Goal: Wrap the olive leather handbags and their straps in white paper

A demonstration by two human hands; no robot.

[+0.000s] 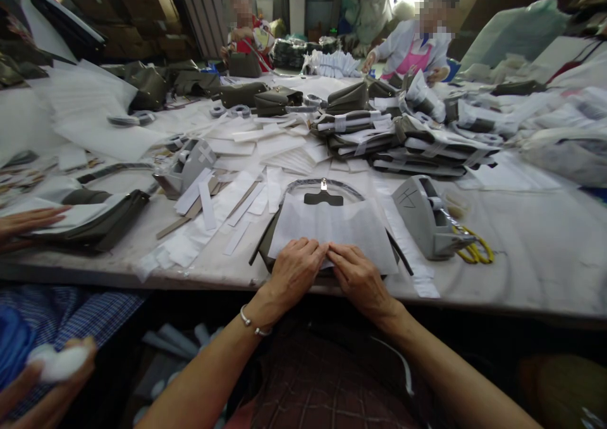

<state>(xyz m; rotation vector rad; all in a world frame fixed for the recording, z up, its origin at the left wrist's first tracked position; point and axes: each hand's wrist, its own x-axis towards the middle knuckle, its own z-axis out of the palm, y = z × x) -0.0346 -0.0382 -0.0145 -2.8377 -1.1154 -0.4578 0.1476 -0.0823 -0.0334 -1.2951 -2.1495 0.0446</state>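
In front of me on the table lies a dark olive handbag [265, 242], with a white foam sheet [332, 223] spread over it. The bag's wrapped handle [348, 188] arches away from me, near a dark tab [324, 199] and a small metal clasp. My left hand [298, 264] has its fingers curled over the sheet's near edge. My right hand [358, 274] grips the same edge, its fingertips meeting those of the left. Thumbs and the parts of the bag beneath both hands are hidden.
A tape dispenser [420, 217] with yellow-handled scissors [477, 248] stands at right; another dispenser [184, 166] is at left. Paper strips [206, 204] lie between. Wrapped bags [389, 141] are piled behind. A co-worker's hand [40, 219] rests on another bag; two people work across the table.
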